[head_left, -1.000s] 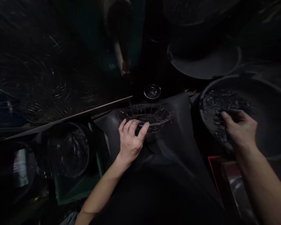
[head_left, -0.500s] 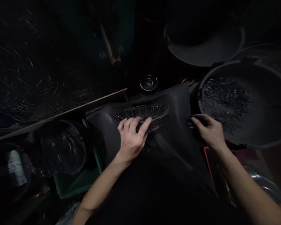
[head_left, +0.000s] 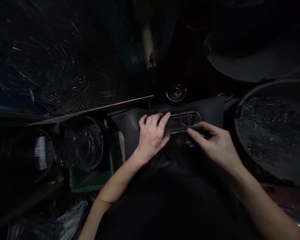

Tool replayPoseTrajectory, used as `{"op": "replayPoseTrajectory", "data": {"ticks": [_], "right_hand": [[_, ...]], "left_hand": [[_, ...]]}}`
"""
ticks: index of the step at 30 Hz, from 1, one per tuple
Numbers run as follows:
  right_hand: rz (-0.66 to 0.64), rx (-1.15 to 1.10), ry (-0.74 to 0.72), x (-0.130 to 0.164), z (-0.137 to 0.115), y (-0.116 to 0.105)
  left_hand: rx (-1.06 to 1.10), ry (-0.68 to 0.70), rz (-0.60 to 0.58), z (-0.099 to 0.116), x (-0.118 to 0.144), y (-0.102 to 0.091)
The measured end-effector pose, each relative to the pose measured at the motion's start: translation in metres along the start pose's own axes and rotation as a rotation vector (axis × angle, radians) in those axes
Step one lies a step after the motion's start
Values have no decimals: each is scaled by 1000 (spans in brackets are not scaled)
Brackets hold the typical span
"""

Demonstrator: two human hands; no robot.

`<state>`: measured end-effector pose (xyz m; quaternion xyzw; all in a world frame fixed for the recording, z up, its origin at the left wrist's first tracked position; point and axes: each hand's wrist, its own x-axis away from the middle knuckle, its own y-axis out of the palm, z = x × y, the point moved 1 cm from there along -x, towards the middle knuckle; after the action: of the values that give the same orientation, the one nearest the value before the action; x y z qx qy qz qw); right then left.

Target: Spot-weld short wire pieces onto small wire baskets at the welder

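We see the left hand (head_left: 151, 135) laid over the near left part of the wire basket (head_left: 181, 121), fingers (head_left: 165, 119) spread a little and curled onto its rim, thumb hidden under the palm; it grips the basket. The basket lies on a dark cloth (head_left: 207, 108) over the lap, tilted so that we see it nearly edge-on, and most of it sticks out to the right of the left hand. The right hand (head_left: 213, 143) sits just right of and below the basket, forefinger stretched to its lower rim and touching it or nearly so; the other fingers are folded in, and we cannot tell whether they pinch a wire piece, the light being too low. To the far right stands a big dark tub (head_left: 277, 166) with loose wire pieces (head_left: 270, 130) lying in it, well apart from both hands. Beyond the basket rests a small round tin (head_left: 176, 93). On the left a green crate (head_left: 90, 180) holds a stack of wire baskets (head_left: 83, 143).
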<state>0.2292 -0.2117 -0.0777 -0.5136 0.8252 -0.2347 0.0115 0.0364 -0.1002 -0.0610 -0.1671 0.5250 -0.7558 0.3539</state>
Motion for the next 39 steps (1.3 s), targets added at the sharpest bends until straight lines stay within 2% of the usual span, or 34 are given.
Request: {"op": "replayPoseTrajectory", "data": {"ticks": [2,3,6,9,12,16,20,33,39], "right_hand": [[-84,27,28,-9,-13,17],[-75,78,16,-14,-20,24],[41,235,-100,-27,-44,40],[123,210,-225,-38,-62,53],[152,160,-317,-52,-71,64],[177,150,-376,-72,-74,72],[203,188,-417,-84,-71,74],[396,191,-779,-106,-65,82],[446,203,-844,-112,-68,84]], "left_hand": [[18,34,10,0,0,2],[38,55,23,-1,-1,3],[79,106,80,-7,-5,0],[37,145,149,-15,-16,-5],[-37,155,229,-25,-31,-6],[-61,131,315,-36,-47,-2],[-46,150,336,-41,-54,1],[-36,190,497,-50,-76,5],[-42,191,493,-51,-83,3]]}}
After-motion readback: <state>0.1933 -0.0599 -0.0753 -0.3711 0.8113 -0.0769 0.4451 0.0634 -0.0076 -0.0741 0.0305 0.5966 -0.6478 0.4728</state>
